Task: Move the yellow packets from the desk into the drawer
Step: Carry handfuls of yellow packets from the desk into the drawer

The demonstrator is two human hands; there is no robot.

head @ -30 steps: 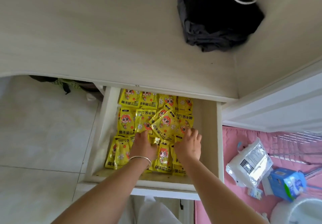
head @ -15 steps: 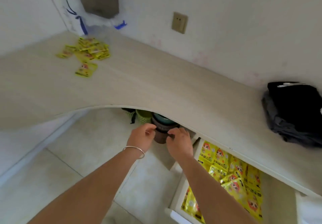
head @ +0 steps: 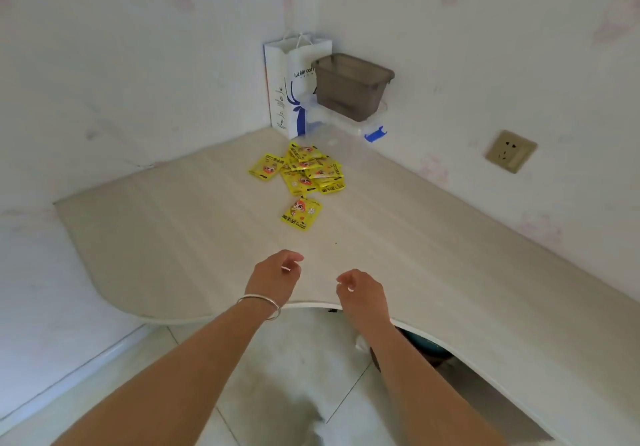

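Both hands are now reaching out over the front edge of the desk (head: 433,244), having come up from below its rim where they were half a second ago, and the open drawer with its packets is no longer showing. The left hand (head: 273,281), wearing a silver bangle (head: 260,303) at the wrist, is hovering with its fingers loosely curled and holding nothing. The right hand (head: 362,293) is hovering just beside it, apart from it, fingers likewise loosely curled around nothing. Neither hand is touching a packet. The yellow packets (head: 308,168) are lying in a loose overlapping pile near the far corner of the desk, well beyond the hands, with a single packet (head: 301,213) sitting apart on the near side of the pile. Behind the pile, a white paper bag (head: 289,88) with blue lettering is standing upright in the corner, and a grey plastic bin (head: 349,87) is sitting on a clear container (head: 341,126) with a blue clip. A wall socket (head: 510,151) is showing on the right wall. Pale floor tiles (head: 277,376) are showing beneath the forearms.
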